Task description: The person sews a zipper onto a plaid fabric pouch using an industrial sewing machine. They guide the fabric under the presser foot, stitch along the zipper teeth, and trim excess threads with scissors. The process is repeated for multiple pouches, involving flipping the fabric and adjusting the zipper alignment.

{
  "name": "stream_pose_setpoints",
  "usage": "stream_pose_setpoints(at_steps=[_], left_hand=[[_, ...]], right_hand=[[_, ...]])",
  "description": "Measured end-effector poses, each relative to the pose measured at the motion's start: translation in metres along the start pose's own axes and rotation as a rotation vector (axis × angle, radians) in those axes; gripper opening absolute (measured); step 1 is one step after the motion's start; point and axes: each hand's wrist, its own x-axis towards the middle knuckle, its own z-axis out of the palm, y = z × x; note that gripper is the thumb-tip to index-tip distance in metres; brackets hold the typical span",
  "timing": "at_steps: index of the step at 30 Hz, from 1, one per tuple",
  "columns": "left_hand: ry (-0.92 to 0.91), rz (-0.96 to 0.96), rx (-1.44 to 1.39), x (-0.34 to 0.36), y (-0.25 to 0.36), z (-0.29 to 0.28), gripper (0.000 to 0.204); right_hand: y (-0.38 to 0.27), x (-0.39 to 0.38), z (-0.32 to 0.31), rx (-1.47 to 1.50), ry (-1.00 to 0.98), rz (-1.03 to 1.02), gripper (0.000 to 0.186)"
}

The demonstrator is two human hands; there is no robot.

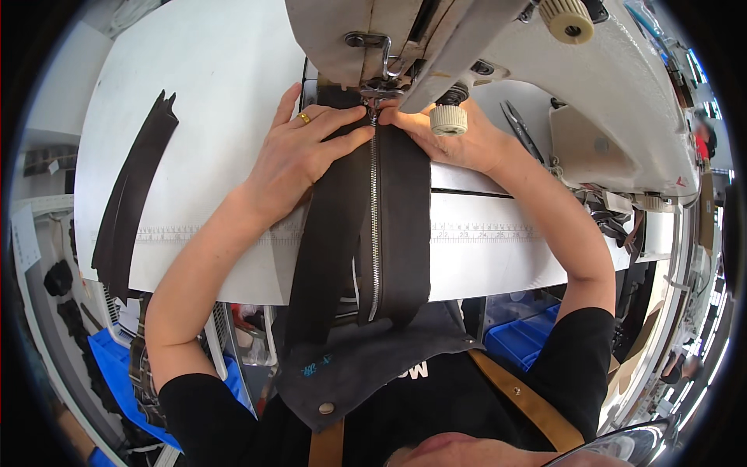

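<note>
A dark brown fabric piece (pixel 407 226) with a silver-toothed zipper (pixel 375 233) along its middle runs under the sewing machine's presser foot (pixel 373 103). My left hand (pixel 299 156) lies over the piece's left side, fingers spread; its thumb and forefinger tips press beside the zipper, just in front of the foot. A gold ring (pixel 303 118) sits on one of its fingers. From the right side my right hand (pixel 459 140) holds the fabric, its foremost digit at the zipper by the foot. The machine head and knob hide its other fingers. The fabric's near end hangs over the table edge towards me.
Another dark fabric strip (pixel 132 194) lies at the table's left. The white sewing machine (pixel 622 93) reaches over from the right, with dark tweezers (pixel 521 128) beside it. A ruler scale (pixel 490 232) crosses the white table. Blue bins (pixel 521 338) stand below the front edge.
</note>
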Motion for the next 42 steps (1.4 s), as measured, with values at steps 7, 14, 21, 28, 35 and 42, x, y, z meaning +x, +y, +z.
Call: stream_pose_setpoints(at_steps=[7,14,21,28,35,42], left_hand=[[0.019,0.001,0.019,-0.001,-0.001,0.002,0.034],[0.029,0.005,0.033,0.0,0.001,0.002,0.033],[0.049,0.022,0.049,-0.003,0.0,0.004,0.033],[-0.018,-0.012,0.063,-0.002,0.003,-0.003,0.039],[-0.075,-0.071,0.11,-0.006,0.008,-0.006,0.048],[-0.131,-0.082,0.089,0.0,0.002,-0.006,0.045]], right_hand=[[-0.022,0.001,-0.003,-0.023,0.028,0.141,0.018],[-0.059,-0.006,0.001,-0.023,0.111,0.391,0.031],[-0.06,-0.005,0.002,-0.025,0.107,0.404,0.032],[-0.056,-0.008,0.002,0.001,0.075,0.407,0.043],[-0.053,-0.012,-0.007,0.099,-0.111,0.437,0.066],[-0.049,-0.015,-0.012,0.026,-0.093,0.461,0.061]])
